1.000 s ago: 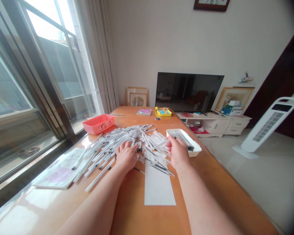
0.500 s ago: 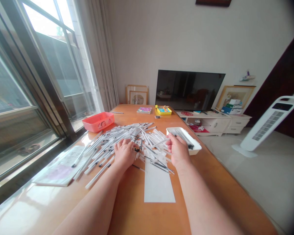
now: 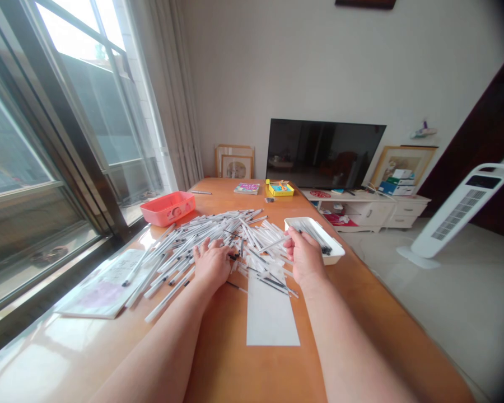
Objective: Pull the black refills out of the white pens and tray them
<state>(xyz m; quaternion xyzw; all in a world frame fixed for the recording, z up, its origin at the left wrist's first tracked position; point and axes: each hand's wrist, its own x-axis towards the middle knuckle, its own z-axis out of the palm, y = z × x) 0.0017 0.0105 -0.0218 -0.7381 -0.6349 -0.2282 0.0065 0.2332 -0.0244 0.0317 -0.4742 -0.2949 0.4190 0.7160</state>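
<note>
Just right of centre, the right hand (image 3: pixel 306 257) is pinching a white pen tube (image 3: pixel 275 244) by one end, seemingly leaving the other free; centre-left, the left hand (image 3: pixel 212 267) is resting among piled pens (image 3: pixel 210 226), its grip impossible to tell.

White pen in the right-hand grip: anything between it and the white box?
Only the right-hand grip itself: it holds the white pen by its right end, with the white box on the grip's other side. No loose object shows between; the pen pile lies left of the grip.
</note>
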